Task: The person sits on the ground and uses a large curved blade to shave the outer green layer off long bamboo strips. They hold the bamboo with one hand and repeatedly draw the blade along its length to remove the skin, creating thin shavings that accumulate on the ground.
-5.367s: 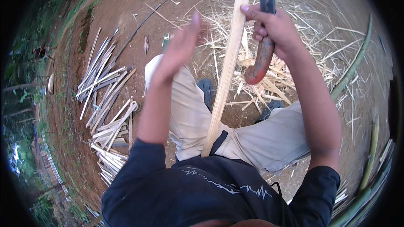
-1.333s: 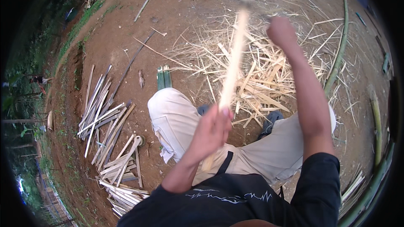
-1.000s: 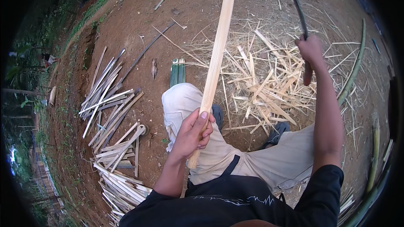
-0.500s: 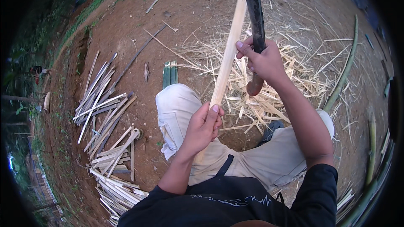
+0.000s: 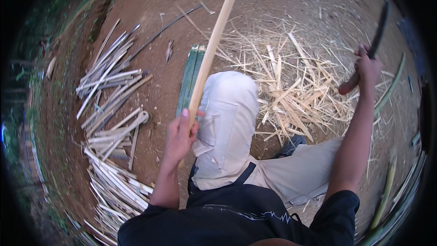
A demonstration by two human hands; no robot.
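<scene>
My left hand (image 5: 180, 133) is closed round the lower part of a long pale bamboo slat (image 5: 214, 48). The slat slants up and away past my left knee, its far end in the air. Out to the right, my right hand (image 5: 368, 69) grips the curved brown handle of a machete (image 5: 379, 29), whose dark blade points away from me. Blade and slat are well apart. Under and beside the slat, a few green bamboo pieces (image 5: 185, 86) lie on the ground, partly hidden by it.
A wide heap of pale shavings (image 5: 300, 95) covers the ground ahead of my legs. Several piles of split strips (image 5: 116, 187) lie along the left. A green bamboo pole (image 5: 393, 86) lies at the right, with more poles (image 5: 387, 191) nearer me.
My right hand has swung the machete away from the slat, out to the right. My left hand has moved left with the slat. My left knee now stands further right in view.
</scene>
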